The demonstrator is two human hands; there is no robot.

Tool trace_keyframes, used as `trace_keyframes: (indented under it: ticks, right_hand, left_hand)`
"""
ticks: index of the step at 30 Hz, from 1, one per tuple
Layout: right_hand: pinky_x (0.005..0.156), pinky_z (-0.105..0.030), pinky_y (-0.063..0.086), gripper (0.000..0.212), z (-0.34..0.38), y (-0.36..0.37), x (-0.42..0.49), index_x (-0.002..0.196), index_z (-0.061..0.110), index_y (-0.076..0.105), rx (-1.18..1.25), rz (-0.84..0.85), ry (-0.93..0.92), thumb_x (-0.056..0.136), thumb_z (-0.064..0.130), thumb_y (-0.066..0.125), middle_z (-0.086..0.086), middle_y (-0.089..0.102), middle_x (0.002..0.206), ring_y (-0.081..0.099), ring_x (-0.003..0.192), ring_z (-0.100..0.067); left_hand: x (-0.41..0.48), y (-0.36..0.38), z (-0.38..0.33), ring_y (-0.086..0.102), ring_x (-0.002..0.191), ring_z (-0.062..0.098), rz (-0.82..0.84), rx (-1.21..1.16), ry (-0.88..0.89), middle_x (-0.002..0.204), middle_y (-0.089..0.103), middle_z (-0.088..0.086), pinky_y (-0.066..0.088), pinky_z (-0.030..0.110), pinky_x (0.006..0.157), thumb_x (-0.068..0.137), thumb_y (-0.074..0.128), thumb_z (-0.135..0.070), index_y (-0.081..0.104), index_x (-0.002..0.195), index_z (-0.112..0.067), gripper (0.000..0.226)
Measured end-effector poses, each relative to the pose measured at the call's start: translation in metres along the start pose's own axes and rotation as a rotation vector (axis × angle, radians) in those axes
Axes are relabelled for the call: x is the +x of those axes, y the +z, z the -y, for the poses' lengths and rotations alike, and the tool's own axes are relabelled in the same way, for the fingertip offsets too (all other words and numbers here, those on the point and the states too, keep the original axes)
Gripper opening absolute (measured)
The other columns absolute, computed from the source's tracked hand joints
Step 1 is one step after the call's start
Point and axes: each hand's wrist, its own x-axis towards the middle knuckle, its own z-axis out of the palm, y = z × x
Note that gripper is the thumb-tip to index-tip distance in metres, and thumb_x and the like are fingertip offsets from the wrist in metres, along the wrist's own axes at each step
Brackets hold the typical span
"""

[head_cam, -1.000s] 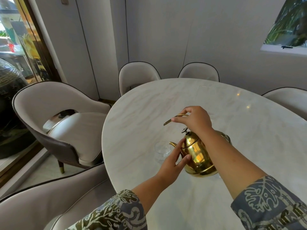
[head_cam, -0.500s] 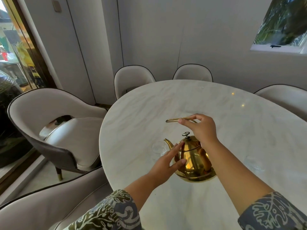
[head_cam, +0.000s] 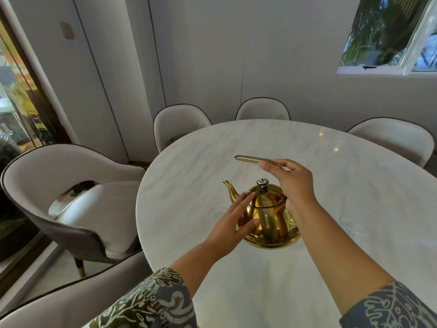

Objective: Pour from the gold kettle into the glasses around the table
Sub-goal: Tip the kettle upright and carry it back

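White marble table (head_cam: 354, 185) ringed by cream chairs (head_cam: 78, 185); right hand (head_cam: 292, 179) fingers pinch gold kettle (head_cam: 269, 216) handle, left hand (head_cam: 230, 223) released.

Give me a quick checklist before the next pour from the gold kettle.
1. Handle grip: ok. The right hand holds the wire handle above the gold kettle.
2. Body support: ok. The left hand lies flat against the kettle's side below the spout.
3. Lid: ok. It sits on the kettle with its knob upright.
4. Kettle attitude: ok. It is close to upright, and no stream shows at the spout.
5. Next glass: cannot tell. One clear glass stands right of the kettle; another faint one is partly hidden behind the left hand. Their fill levels do not show.
6. Table along the path: ok, bare marble.
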Motion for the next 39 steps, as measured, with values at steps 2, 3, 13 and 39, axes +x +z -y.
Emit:
trace_keyframes:
  ticks: [2,3,13,39]
  right_hand:
    - [0.08,-0.03,0.044,0.015,0.004,-0.004,0.006,0.074,0.027,0.07,0.008,0.004,-0.018,0.069,0.029,0.084,0.011,0.07,0.085,0.06,0.098,-0.014]
    - [0.079,-0.029,0.045,0.015,0.005,-0.007,0.011,0.073,0.027,0.07,0.018,0.0,-0.024,0.068,0.029,0.084,0.011,0.07,0.084,0.061,0.096,-0.012]
    - [0.079,-0.032,0.052,0.015,0.004,-0.04,0.091,0.073,0.026,0.073,0.115,-0.025,-0.006,0.066,0.029,0.085,0.009,0.072,0.083,0.063,0.091,-0.013]
    - [0.083,-0.04,0.058,0.043,-0.152,-0.053,0.223,0.087,0.019,0.075,0.106,0.063,0.167,0.051,0.039,0.089,-0.008,0.075,0.088,0.07,0.092,-0.027]
  left_hand:
    - [0.009,-0.001,-0.005,0.024,0.143,0.011,-0.006,0.022,0.016,0.159,0.008,-0.017,0.022,0.02,0.104,0.094,0.046,-0.046,0.017,0.145,-0.048,0.06]
    - [0.015,-0.001,-0.007,0.024,0.143,0.011,-0.008,0.031,0.024,0.159,0.008,-0.017,0.022,0.02,0.104,0.094,0.047,-0.046,0.017,0.145,-0.048,0.06]
    - [0.109,0.004,-0.029,0.03,0.142,0.019,0.005,0.149,0.006,0.16,0.009,-0.012,0.029,0.033,0.11,0.09,0.056,-0.046,0.018,0.147,-0.046,0.069]
    - [0.228,0.071,0.07,0.045,0.13,0.015,-0.023,0.18,-0.204,0.156,0.024,-0.012,0.039,0.025,0.097,0.083,0.07,-0.032,0.03,0.144,-0.038,0.073]
